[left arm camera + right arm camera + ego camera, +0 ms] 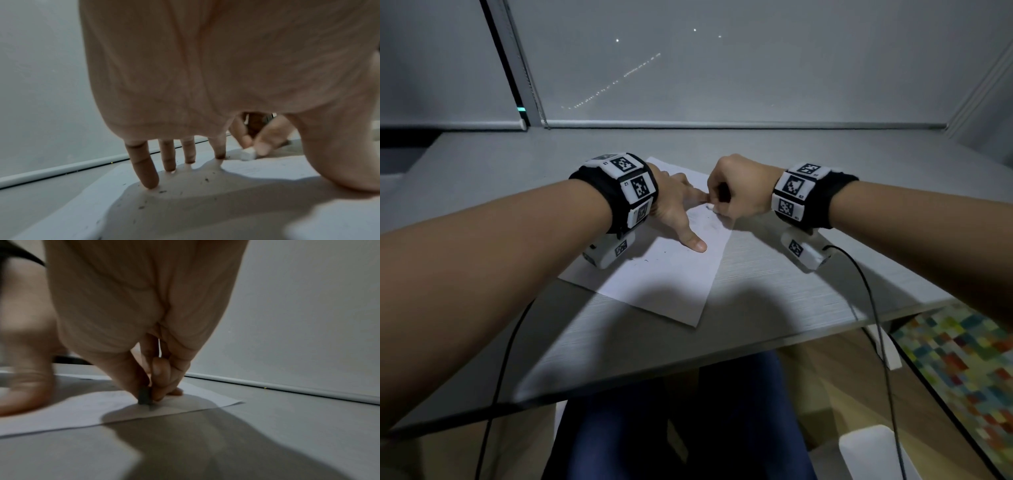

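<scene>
A white sheet of paper (661, 284) lies angled on the grey desk (791, 274). My left hand (681, 216) presses flat on the sheet with straight, spread fingers (148, 175) and the thumb stretched toward me. Just to its right, my right hand (717, 202) is curled, and its thumb and fingertips pinch a small white eraser (248, 153) against the paper. In the right wrist view the eraser (144, 396) looks dark with shadow and its lower end touches the sheet. Faint grey marks show on the paper around it.
Dark eraser crumbs (206, 180) dot the sheet near my left fingers. A grey blind (722, 68) closes off the desk's back edge. Black cables (873, 308) run from both wrists over the front edge. A colourful rug (962, 359) lies on the floor at right.
</scene>
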The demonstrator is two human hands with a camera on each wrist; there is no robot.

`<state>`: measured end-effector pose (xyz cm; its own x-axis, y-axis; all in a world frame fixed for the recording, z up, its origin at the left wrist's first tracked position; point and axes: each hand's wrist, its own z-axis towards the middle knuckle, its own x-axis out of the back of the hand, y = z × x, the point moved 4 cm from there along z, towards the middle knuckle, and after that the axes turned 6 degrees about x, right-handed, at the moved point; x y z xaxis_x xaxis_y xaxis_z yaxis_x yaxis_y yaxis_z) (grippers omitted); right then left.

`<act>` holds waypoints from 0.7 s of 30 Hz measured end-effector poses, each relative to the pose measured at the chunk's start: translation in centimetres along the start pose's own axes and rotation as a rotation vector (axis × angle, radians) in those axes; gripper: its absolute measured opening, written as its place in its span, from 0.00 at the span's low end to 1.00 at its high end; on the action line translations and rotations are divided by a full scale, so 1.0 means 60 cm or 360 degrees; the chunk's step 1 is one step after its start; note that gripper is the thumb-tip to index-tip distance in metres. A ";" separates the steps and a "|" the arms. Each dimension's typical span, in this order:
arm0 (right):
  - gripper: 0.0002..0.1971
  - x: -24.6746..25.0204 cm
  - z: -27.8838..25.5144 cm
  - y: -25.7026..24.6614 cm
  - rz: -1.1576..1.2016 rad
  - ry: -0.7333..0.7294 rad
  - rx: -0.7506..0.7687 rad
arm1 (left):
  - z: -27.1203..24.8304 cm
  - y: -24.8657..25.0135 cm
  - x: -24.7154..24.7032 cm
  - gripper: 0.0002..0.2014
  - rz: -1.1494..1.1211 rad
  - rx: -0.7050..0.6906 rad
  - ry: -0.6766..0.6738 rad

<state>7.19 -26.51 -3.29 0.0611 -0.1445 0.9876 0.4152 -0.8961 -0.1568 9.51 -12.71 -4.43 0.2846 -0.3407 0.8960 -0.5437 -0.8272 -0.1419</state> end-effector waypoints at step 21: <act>0.05 0.002 -0.006 0.026 0.0034 0.0061 -0.0087 | 0.014 0.011 0.008 0.65 0.0045 0.0095 -0.0063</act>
<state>7.51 -28.09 -3.44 0.0340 -0.1790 0.9833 0.3640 -0.9140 -0.1790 9.96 -13.79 -4.42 0.3016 -0.3806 0.8742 -0.5042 -0.8418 -0.1925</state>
